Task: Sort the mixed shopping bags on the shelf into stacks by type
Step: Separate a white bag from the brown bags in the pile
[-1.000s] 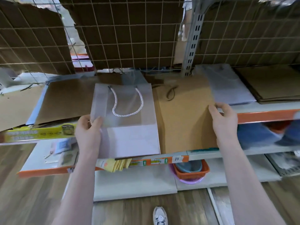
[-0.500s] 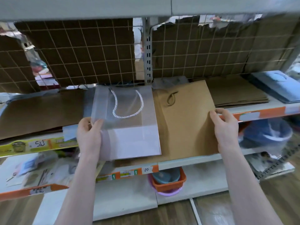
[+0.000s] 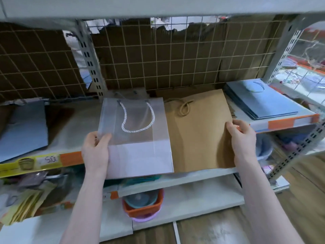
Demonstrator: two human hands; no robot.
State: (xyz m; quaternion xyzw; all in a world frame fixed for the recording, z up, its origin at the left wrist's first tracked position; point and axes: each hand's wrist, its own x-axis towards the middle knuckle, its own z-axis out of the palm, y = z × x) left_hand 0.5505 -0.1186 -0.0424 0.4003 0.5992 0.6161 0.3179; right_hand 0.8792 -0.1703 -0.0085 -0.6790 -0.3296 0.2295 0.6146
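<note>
The left hand (image 3: 95,152) grips the left edge of a frosted bag (image 3: 135,138), thumb on top and fingers tucked beneath, clamped on it. The bag lies flat, its white rope handle (image 3: 139,118) looped across the see-through upper part, its lower part opaque white. Its near edge juts past the shelf (image 3: 70,127) front.

The right hand (image 3: 243,140) pinches the right edge of a kraft bag (image 3: 198,131), thumb over the top face, fingers under. This brown bag lies flat just beside the frosted one, the frosted bag overlapping its left edge. A twisted paper handle (image 3: 184,109) curls near its far end. Its near edge also hangs over the shelf front.

Further right, on the same level, a stack of blue bags (image 3: 263,101) sits flat, apart from the kraft bag. At the far left lies another blue bag (image 3: 24,127). Behind everything a wire grid (image 3: 158,59) backs the shelf, with torn cardboard behind it. Below, an orange tub (image 3: 142,206) rests on the lower shelf.
</note>
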